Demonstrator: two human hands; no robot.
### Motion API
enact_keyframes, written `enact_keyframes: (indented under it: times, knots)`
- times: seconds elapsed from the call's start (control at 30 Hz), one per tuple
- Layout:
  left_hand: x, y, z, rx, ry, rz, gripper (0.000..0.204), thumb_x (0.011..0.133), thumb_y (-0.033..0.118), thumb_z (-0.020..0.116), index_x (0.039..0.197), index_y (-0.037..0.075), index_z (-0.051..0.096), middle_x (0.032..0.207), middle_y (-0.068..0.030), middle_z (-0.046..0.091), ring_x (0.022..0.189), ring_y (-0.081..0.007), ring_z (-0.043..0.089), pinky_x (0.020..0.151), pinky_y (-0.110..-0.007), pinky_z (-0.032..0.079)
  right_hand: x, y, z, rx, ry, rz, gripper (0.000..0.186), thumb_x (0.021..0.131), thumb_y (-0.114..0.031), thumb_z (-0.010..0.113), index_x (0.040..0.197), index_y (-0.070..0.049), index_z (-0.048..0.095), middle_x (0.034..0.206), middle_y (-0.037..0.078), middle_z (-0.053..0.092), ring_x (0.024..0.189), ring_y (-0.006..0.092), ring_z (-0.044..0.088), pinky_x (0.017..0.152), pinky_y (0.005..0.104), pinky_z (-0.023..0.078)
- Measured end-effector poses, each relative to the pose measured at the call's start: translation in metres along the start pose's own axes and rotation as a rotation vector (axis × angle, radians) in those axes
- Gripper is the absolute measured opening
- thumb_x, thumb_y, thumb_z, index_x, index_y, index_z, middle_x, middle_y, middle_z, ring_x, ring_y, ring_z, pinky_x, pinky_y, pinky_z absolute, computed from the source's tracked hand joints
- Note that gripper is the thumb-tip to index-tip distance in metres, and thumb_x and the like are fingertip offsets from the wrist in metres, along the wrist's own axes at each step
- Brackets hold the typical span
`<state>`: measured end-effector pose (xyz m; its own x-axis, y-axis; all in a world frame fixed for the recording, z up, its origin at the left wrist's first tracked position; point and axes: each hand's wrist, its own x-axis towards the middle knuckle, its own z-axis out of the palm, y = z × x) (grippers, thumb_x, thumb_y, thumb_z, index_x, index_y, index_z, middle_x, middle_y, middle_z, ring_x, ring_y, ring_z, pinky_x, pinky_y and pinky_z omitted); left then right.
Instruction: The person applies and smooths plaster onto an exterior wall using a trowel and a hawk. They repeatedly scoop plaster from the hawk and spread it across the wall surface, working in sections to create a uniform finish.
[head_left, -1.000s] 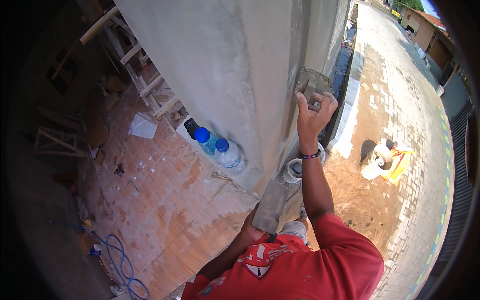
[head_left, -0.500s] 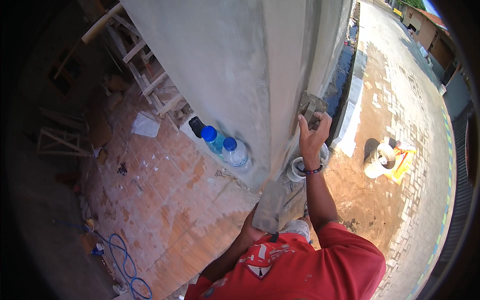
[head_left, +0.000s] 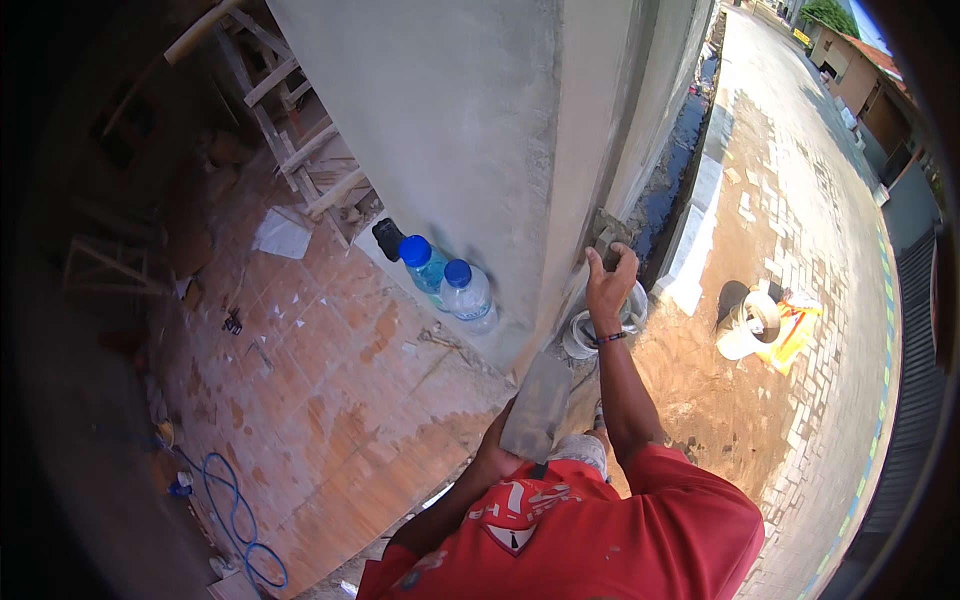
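My right hand (head_left: 610, 287) grips a small plastering trowel (head_left: 607, 232), its fingers closed around the handle. The blade lies against the narrow outer side of the grey plastered wall (head_left: 450, 110), close to its corner. Lower down, near my body, my left hand (head_left: 494, 447) holds a flat rectangular grey board (head_left: 538, 405) from beneath and the side; most of those fingers are hidden behind it. The board's far end is by the foot of the wall corner. Just below my right hand stands a white bucket (head_left: 578, 336), partly covered by my wrist.
Two blue-capped plastic bottles (head_left: 467, 297) stand on the ledge beside a black object (head_left: 387, 240). Tiled floor (head_left: 340, 400) spreads left, with wooden framing (head_left: 290, 130) and a blue hose (head_left: 240, 520). Rightward are a water-filled gutter (head_left: 672, 190), a pale bucket (head_left: 740, 335) and paving (head_left: 830, 300).
My right hand and the trowel have moved a little down along the wall, toward me. The left hand still holds the board, nearly in place. The whole view has shifted slightly.
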<state>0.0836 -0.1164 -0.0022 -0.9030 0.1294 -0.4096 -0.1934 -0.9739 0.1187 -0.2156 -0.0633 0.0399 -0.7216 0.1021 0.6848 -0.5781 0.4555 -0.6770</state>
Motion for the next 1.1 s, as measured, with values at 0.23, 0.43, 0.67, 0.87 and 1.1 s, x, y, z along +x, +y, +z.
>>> enact_keyframes:
  times: [0.23, 0.43, 0.67, 0.87, 1.1]
  knots:
    - [0.006, -0.002, -0.026, -0.036, 0.066, 0.001, 0.037, 0.094, 0.030, 0.047, 0.123, 0.006, 0.050, 0.105, -0.0171, 0.060, 0.091, -0.0329, 0.062, 0.075, -0.052, 0.052, 0.112, -0.092, -0.032, 0.229, 0.151, -0.090, 0.042, 0.074, -0.022, 0.079, 0.101, 0.001, 0.056, 0.093, 0.015, 0.059, 0.082, 0.0301, 0.057, 0.074, 0.0371, 0.044]
    - [-0.001, -0.008, 0.011, -0.157, 0.114, -0.038, 0.038, 0.095, 0.033, 0.045, 0.123, 0.007, 0.051, 0.104, -0.0161, 0.061, 0.090, -0.0326, 0.061, 0.075, -0.048, 0.051, 0.076, -0.039, 0.002, 0.065, 0.130, -0.187, 0.044, 0.077, -0.021, 0.076, 0.107, 0.002, 0.053, 0.099, 0.019, 0.058, 0.092, 0.0366, 0.054, 0.081, 0.0429, 0.042]
    - [-0.005, -0.008, 0.006, -0.082, 0.165, -0.007, 0.036, 0.095, 0.031, 0.049, 0.122, 0.008, 0.052, 0.108, -0.0127, 0.061, 0.092, -0.0300, 0.060, 0.079, -0.047, 0.050, -0.032, 0.045, 0.030, -0.038, -0.025, -0.040, 0.046, 0.078, -0.020, 0.074, 0.111, 0.002, 0.051, 0.104, 0.020, 0.056, 0.095, 0.0378, 0.051, 0.084, 0.0422, 0.041]
    - [-0.018, -0.010, 0.000, -0.003, 0.145, 0.100, 0.038, 0.095, 0.030, 0.049, 0.125, 0.007, 0.050, 0.109, -0.0132, 0.060, 0.096, -0.0284, 0.061, 0.084, -0.041, 0.052, -0.044, 0.060, -0.007, 0.088, -0.026, 0.128, 0.041, 0.081, -0.016, 0.070, 0.111, 0.002, 0.050, 0.102, 0.013, 0.057, 0.089, 0.0247, 0.055, 0.080, 0.0346, 0.045]
    - [-0.008, -0.018, -0.034, -0.030, 0.084, 0.069, 0.045, 0.096, 0.037, 0.045, 0.126, 0.004, 0.047, 0.110, -0.0159, 0.060, 0.098, -0.0294, 0.061, 0.084, -0.044, 0.052, 0.022, 0.070, -0.045, 0.582, 0.060, 0.352, 0.025, 0.087, -0.010, 0.060, 0.107, 0.001, 0.053, 0.094, 0.005, 0.056, 0.084, 0.0118, 0.052, 0.073, 0.0274, 0.044]
